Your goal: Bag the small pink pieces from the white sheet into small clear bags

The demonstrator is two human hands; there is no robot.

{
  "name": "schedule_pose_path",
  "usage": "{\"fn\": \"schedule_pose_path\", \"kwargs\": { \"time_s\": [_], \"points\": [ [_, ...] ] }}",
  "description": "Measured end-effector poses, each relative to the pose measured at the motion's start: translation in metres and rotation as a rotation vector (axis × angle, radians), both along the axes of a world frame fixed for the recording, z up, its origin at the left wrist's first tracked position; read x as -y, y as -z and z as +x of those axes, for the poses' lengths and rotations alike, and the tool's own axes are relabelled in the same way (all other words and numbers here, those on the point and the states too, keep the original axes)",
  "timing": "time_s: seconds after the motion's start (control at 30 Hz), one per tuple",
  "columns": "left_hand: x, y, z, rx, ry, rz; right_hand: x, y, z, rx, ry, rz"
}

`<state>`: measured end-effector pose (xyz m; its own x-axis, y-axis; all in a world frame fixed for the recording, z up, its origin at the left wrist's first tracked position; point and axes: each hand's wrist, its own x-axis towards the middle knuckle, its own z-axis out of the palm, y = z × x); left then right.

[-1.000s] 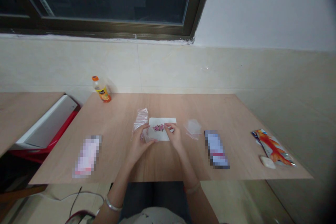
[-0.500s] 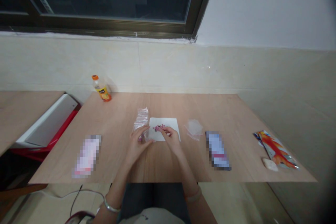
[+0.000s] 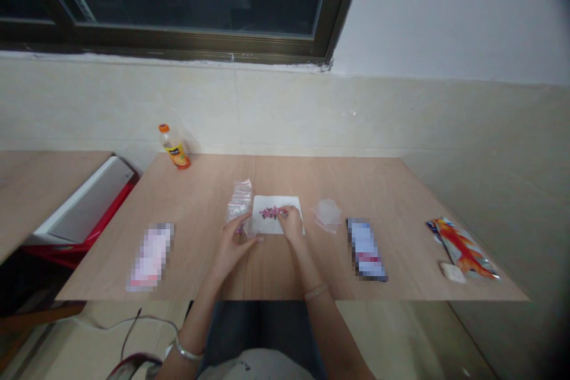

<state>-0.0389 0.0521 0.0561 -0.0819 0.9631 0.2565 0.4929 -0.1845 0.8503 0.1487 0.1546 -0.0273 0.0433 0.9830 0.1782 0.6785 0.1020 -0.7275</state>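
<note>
A white sheet (image 3: 267,227) lies mid-table, bearing a small pile of pink and dark pieces (image 3: 271,213). My right hand (image 3: 291,224) rests at the sheet's right part, its fingers closed at the pile's right end; what they pinch is too small to name. Left of the sheet, my left hand (image 3: 234,244) has thumb and fingers around a clear plastic bag (image 3: 247,227) with some pink bits in it. Just behind that hand is a row of overlapping clear bags (image 3: 241,195). More flat clear bags (image 3: 328,214) lie right of the sheet.
A phone (image 3: 151,256) lies at the left and another phone (image 3: 367,249) at the right. An orange-capped bottle (image 3: 175,148) stands at the back left. Far right are a colourful packet (image 3: 465,248) and a white object (image 3: 453,272).
My right hand has moved slightly up and right over the sheet, uncovering more of the pile. My left hand stays by the bag. The whole view has shifted a little.
</note>
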Motion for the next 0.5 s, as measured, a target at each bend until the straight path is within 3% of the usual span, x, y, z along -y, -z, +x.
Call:
{"fn": "schedule_pose_path", "kwargs": {
  "time_s": [0.3, 0.5],
  "points": [
    [0.001, -0.011, 0.004, 0.04, 0.04, 0.036, 0.012, -0.003, -0.002, -0.052, -0.015, 0.072],
    [0.001, -0.004, 0.006, 0.027, 0.044, 0.03, 0.02, -0.016, 0.001, -0.143, 0.022, 0.109]
  ]
}}
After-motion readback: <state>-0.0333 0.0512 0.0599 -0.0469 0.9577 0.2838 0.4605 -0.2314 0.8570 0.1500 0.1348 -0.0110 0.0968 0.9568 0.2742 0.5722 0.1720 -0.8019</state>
